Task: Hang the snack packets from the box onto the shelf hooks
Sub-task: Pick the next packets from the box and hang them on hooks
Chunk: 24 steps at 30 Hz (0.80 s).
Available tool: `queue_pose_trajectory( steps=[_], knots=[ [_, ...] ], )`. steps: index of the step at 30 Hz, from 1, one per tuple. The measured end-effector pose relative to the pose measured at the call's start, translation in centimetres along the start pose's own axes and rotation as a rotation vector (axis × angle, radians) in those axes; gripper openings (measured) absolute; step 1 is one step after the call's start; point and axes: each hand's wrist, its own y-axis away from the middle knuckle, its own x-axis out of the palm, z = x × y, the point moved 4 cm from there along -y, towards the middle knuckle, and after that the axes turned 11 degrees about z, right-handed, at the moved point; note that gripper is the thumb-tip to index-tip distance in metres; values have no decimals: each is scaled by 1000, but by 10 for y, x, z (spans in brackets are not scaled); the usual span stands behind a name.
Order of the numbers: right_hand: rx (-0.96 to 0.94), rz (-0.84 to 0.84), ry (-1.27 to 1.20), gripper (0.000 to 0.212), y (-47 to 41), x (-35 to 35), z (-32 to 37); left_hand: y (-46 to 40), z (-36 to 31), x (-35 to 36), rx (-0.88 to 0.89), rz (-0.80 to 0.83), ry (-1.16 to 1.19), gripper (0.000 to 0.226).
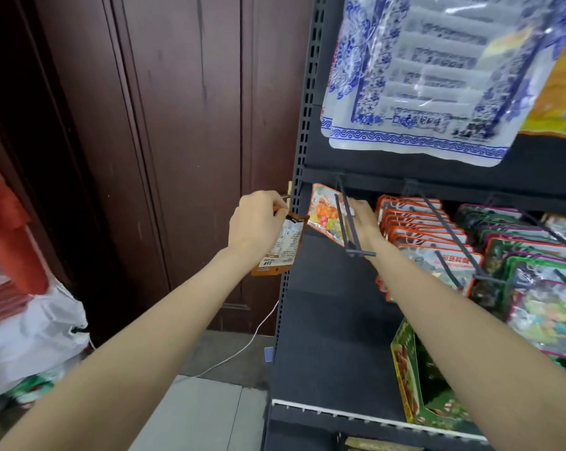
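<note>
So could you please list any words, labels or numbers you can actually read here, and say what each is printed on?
None reads reliably.
Orange packet gripped by the left hand: back-panel print too small.
Blue-and-white bags hanging above: characters blurred.
Orange-edged packets on the hooks: red banner text illegible.
Packet at the right hand: only pictures show.

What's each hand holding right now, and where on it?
Left hand pinches an orange packet by its top edge. Right hand is at the packet on the hook; its grip is hidden.
</note>
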Motion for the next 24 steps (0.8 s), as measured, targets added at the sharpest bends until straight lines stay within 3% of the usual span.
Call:
queue_pose_trajectory(
  steps=[2, 4, 6, 9, 12, 14, 17, 20, 24],
  knots=[
    [-4, -38, 39, 17, 5, 2, 5, -2, 3, 3, -9, 9, 21, 14],
    [22, -96, 75, 48, 19, 1, 6, 1, 6, 4, -33, 29, 74, 15],
    [-17, -70, 210, 53, 44, 1, 1, 8, 10, 3, -67, 54, 186, 16],
    [-118, 85, 457, 50, 87, 13, -9, 26, 15, 4, -189, 97, 504, 19],
    [-118, 341, 472, 86, 134, 24, -21, 49, 14, 13, -307, 165, 768, 17],
    [-140, 365, 449, 94, 166, 23, -25, 67, 7, 22, -363, 208, 919, 12],
    [-224, 88, 218, 54, 210, -3, -20, 93, -11, 35, -397, 296, 1027, 13],
    [-150, -80, 198, 24, 246, -39, -21, 118, -33, 54, -405, 384, 1101, 17],
    [-17, -131, 308, 20, 284, -92, -31, 144, -79, 84, -188, 553, 712, 30]
  ],
)
